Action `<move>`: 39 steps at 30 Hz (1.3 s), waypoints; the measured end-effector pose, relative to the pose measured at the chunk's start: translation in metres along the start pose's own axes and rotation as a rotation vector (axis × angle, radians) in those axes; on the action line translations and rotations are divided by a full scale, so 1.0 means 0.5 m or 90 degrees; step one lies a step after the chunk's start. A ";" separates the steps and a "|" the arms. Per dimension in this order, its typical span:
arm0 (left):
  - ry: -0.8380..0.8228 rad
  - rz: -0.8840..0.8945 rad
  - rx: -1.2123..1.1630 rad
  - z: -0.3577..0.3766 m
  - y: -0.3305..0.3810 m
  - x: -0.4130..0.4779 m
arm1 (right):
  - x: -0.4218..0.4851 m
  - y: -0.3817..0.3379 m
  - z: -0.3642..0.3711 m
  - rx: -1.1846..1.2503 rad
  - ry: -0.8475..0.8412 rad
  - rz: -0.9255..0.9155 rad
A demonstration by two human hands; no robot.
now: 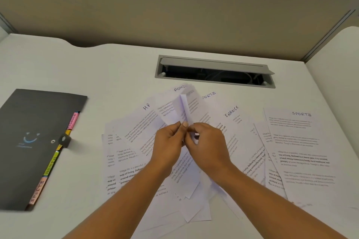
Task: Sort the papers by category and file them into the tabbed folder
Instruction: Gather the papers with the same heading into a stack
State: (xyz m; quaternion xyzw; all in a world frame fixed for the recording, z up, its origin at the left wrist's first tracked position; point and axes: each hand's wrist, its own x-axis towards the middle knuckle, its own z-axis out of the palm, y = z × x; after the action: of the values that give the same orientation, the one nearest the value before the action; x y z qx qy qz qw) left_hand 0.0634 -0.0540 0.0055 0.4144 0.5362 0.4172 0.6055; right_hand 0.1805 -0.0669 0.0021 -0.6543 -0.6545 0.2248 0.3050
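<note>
Papers (299, 141) carry handwritten headings: "HR", "SPORTS" twice, "FINANCE", and a partly hidden "ADM"; their print begins "Village life is a peaceful". Folder (35, 122) tabs (50, 165) read "ADMIN", "SPORTS", blurred "FINANCE"

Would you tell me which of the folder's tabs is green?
The ADMIN tab, just above the salmon SPORTS tab; the rest are pink or yellow.

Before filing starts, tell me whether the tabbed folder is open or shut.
Shut: the tabbed folder lies flat, cover down over its coloured tabs.
</note>
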 end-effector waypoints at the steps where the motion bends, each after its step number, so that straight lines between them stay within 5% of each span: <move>1: -0.014 -0.001 -0.011 -0.002 0.002 -0.002 | -0.001 -0.003 -0.002 0.013 0.007 0.003; 26: -0.123 0.006 -0.139 -0.049 0.014 -0.016 | -0.009 -0.033 -0.062 0.135 0.017 0.070; 39: -0.099 0.034 -0.126 -0.036 0.027 -0.031 | -0.014 -0.043 -0.077 0.146 0.022 0.053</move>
State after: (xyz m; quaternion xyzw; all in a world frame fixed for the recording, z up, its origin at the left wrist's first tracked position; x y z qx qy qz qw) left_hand 0.0433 -0.0638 0.0216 0.3979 0.4328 0.4508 0.6717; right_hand 0.1913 -0.0790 0.0435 -0.6455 -0.5914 0.2991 0.3797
